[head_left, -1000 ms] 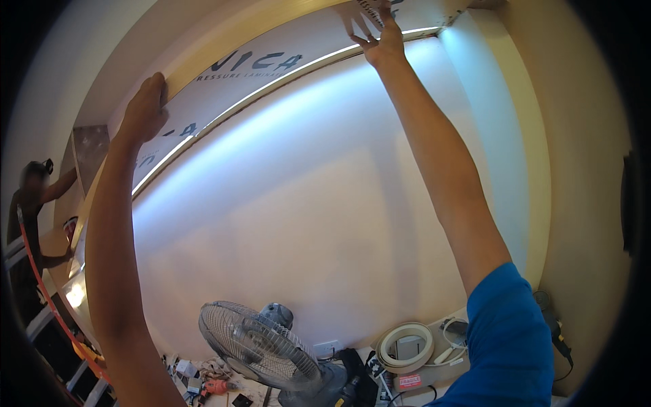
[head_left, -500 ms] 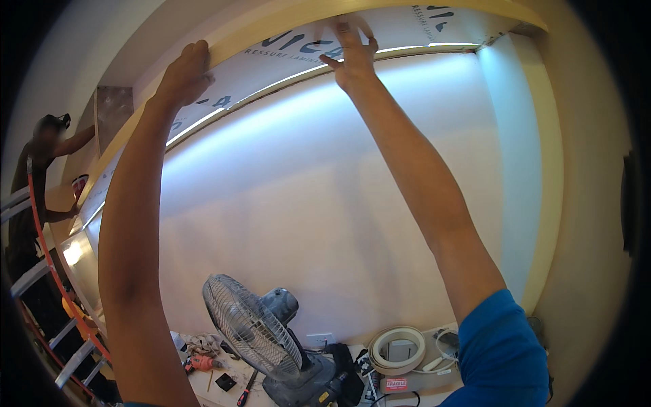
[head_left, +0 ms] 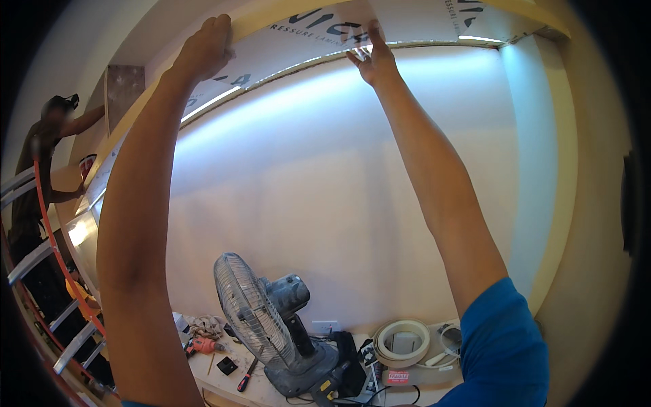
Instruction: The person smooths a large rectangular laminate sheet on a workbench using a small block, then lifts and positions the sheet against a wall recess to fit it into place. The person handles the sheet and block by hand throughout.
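Both my arms reach up to a long overhead panel [head_left: 305, 34], its underside covered in white film with dark lettering. My left hand [head_left: 207, 51] is closed over the panel's pale front edge, knuckles toward me; its fingertips are partly hidden. Under the film-covered face, near the rear edge by the wall, my right hand [head_left: 376, 62] is raised with fingers spread and stretched upward. Its fingertips are at the film, and I see nothing held in it. Light shines from a strip behind the panel's rear edge onto the wall [head_left: 305, 203].
A dusty grey fan [head_left: 261, 312] stands on the cluttered worktop [head_left: 234, 393] below. Around it lie an orange power tool [head_left: 200, 346], a screwdriver [head_left: 248, 375] and a cream tape roll [head_left: 402, 342]. At left, a co-worker [head_left: 41, 156] reaches up beside a ladder [head_left: 51, 244].
The view has shifted, so panel and hands appear farther right. My right hand's fingers have come a little lower, toward the rear edge. The fan's head has turned slightly.
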### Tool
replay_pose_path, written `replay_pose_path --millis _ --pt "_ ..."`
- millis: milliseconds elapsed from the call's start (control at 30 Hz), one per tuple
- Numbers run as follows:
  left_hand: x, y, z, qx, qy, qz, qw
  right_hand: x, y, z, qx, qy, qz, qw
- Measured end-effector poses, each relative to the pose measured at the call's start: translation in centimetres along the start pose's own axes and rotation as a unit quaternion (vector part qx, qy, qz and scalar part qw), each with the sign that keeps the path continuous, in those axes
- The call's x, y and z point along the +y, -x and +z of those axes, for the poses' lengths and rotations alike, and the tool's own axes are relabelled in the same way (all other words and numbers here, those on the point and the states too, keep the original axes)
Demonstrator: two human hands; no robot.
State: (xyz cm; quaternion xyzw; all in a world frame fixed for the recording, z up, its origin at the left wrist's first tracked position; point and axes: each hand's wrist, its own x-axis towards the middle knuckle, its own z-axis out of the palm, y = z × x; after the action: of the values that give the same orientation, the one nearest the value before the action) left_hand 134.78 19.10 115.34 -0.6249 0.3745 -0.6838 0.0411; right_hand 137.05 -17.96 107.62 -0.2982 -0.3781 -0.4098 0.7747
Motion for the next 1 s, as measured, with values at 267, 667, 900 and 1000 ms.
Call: replay_pose_path --millis 267,667,900,1000 --pt "1.6 -0.7 -1.0 -0.089 -0.039 -0.095 0.991 2.5 -1.3 -2.1 0.039 -0.070 0.006 0.997" --pt "-1.2 -1.0 0.8 -0.030 0.011 -0.005 0.999 2.4 6.0 -4.0 -0.018 -0.082 0.009 0.996" --pt "3.5 2.6 -1.4 0.024 0.066 -0.002 0.998 1.1 16.4 -5.8 0.027 -0.091 0.027 0.995" --pt "5.6 4.2 -2.9 -0.055 0.128 0.031 0.990 -1.2 24.5 -5.6 0.070 -0.038 0.045 0.996"
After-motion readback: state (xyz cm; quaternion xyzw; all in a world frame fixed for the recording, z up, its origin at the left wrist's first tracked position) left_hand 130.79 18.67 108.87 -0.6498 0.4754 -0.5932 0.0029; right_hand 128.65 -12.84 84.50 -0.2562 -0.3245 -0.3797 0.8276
